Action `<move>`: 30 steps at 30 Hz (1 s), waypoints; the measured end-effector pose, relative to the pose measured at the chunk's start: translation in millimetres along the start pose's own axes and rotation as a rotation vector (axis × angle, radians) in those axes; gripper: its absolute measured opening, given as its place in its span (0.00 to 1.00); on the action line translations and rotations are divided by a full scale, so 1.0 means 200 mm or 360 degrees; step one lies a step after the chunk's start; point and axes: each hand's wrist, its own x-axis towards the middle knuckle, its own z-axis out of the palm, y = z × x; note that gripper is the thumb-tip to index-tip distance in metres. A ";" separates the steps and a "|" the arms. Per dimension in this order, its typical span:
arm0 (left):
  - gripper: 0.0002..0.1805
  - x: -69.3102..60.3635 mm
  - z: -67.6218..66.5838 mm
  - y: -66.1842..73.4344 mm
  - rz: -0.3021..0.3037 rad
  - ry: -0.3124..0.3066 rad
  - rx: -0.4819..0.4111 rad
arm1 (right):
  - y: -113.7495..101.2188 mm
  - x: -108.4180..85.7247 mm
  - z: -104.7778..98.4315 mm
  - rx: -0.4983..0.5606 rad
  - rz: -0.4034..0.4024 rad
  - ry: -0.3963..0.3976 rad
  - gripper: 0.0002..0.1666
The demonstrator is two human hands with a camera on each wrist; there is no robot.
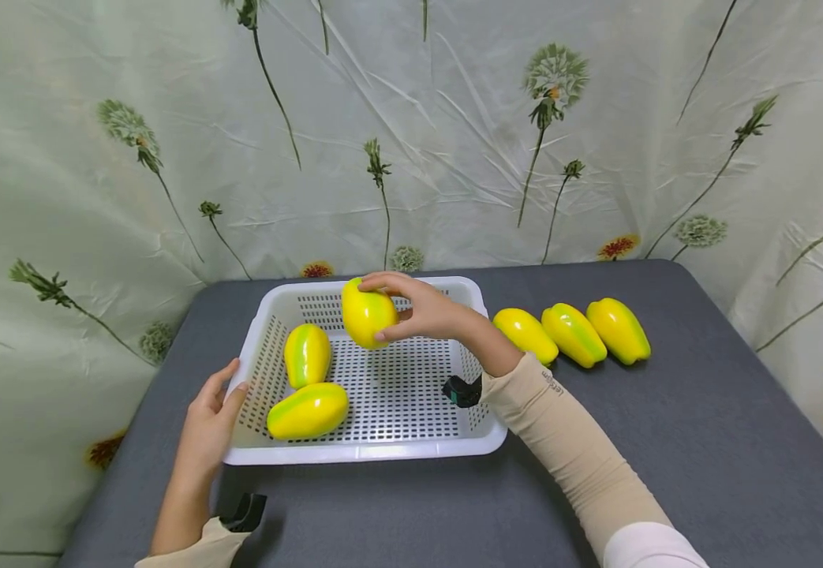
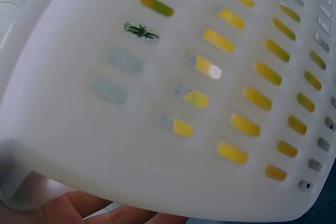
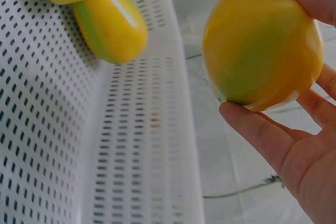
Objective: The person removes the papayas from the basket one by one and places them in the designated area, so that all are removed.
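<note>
A white slotted basket [image 1: 383, 451] stands on the dark table, with two yellow-green papayas [image 1: 308, 356] [image 1: 308, 411] at its left side. My left hand [image 1: 207, 418] holds the basket's left rim; in the left wrist view its fingers [image 2: 100, 209] show partly, below the basket wall [image 2: 105, 145]. Above the far part of the basket, my right hand [image 1: 421, 309] holds another papaya [image 1: 368, 313] between thumb and fingers. The right wrist view shows this papaya [image 3: 262, 45] gripped near its edges, apart from the basket rim [image 3: 184, 103].
Three more papayas [image 1: 525, 335] [image 1: 573, 335] [image 1: 619, 330] lie in a row on the table [image 1: 695, 442], right of the basket. A pale curtain [image 1: 454, 118] printed with flowers hangs behind the table and along its sides.
</note>
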 end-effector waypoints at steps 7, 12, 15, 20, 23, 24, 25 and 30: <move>0.30 -0.01 0.00 0.05 -0.0045 0.0022 0.0035 | -0.02 -0.14 -0.10 -0.0043 -0.0042 0.0061 0.39; 0.30 -0.01 0.00 0.05 -0.0041 0.0001 0.0021 | -0.03 -0.25 -0.16 -0.0079 -0.0026 0.0085 0.39; 0.30 0.00 0.00 0.04 -0.0043 0.0009 0.0027 | -0.03 -0.32 -0.19 -0.0104 -0.0034 0.0107 0.39; 0.32 0.02 0.01 -0.03 -0.0040 0.0040 0.0046 | -0.01 -0.44 -0.22 -0.0116 -0.0051 0.0148 0.40; 0.32 0.06 0.01 -0.13 -0.0003 0.0047 0.0035 | 0.02 -0.53 -0.24 -0.0101 -0.0051 0.0173 0.39; 0.32 0.08 0.01 -0.18 0.0017 0.0045 0.0046 | 0.03 -0.56 -0.24 -0.0095 -0.0049 0.0182 0.39; 0.32 0.10 0.01 -0.22 0.0038 0.0064 0.0057 | 0.04 -0.58 -0.25 -0.0085 -0.0041 0.0192 0.39; 0.30 0.17 0.04 -0.41 0.0102 0.0159 0.0139 | 0.08 -0.73 -0.27 -0.0064 0.0004 0.0260 0.40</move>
